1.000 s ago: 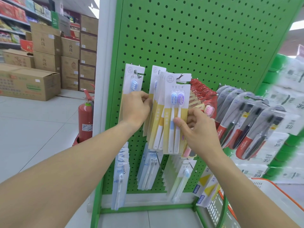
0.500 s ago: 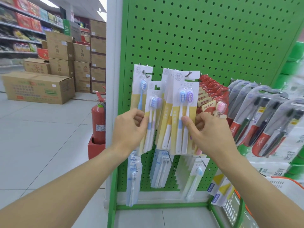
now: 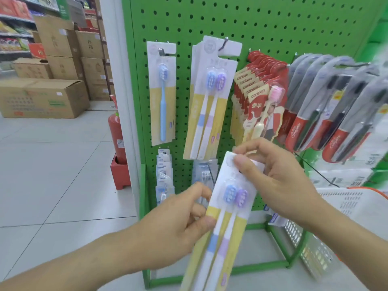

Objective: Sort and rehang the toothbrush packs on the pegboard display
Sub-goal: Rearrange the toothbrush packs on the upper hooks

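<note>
The left hand and right hand both pinch a twin toothbrush pack before the green pegboard. Its light, stiff card seems best held by the edges near the hang hole.

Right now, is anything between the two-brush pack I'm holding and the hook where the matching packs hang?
Nothing visible blocks it. Both hands, left hand and right hand, hold the two-brush pack below the matching packs. The hook tip sticks out free in front of them, with open pegboard around it.
</note>
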Demonstrator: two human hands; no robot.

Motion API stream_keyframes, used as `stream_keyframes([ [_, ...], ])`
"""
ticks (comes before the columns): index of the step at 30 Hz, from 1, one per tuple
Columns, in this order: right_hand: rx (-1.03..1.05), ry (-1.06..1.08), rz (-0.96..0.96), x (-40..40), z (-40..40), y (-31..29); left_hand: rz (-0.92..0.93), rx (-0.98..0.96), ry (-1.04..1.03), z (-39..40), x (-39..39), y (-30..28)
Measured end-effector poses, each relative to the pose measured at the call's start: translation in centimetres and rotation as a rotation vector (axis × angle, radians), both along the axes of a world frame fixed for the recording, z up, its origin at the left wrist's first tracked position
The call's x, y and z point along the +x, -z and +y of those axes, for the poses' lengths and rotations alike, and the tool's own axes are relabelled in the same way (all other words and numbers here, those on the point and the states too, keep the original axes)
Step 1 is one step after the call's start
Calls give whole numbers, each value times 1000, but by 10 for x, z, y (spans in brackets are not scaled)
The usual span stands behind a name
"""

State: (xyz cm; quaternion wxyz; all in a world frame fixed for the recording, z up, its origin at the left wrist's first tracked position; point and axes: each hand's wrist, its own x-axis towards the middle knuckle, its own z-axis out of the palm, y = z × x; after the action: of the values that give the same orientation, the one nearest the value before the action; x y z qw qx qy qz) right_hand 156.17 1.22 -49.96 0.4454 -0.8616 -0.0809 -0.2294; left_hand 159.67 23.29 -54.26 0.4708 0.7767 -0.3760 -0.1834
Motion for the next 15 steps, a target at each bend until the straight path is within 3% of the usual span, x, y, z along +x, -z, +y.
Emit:
stream_keyframes([
  [5, 109, -87, 210, -8, -17, 51, 370, -128, -51, -34, 4, 6],
  [11, 255, -60, 324, -11, -28, 92, 340, -9, -67, -66, 25, 34],
  [15, 376, -99, 541, -13, -32, 112, 306, 84, -95, -74, 28, 59],
])
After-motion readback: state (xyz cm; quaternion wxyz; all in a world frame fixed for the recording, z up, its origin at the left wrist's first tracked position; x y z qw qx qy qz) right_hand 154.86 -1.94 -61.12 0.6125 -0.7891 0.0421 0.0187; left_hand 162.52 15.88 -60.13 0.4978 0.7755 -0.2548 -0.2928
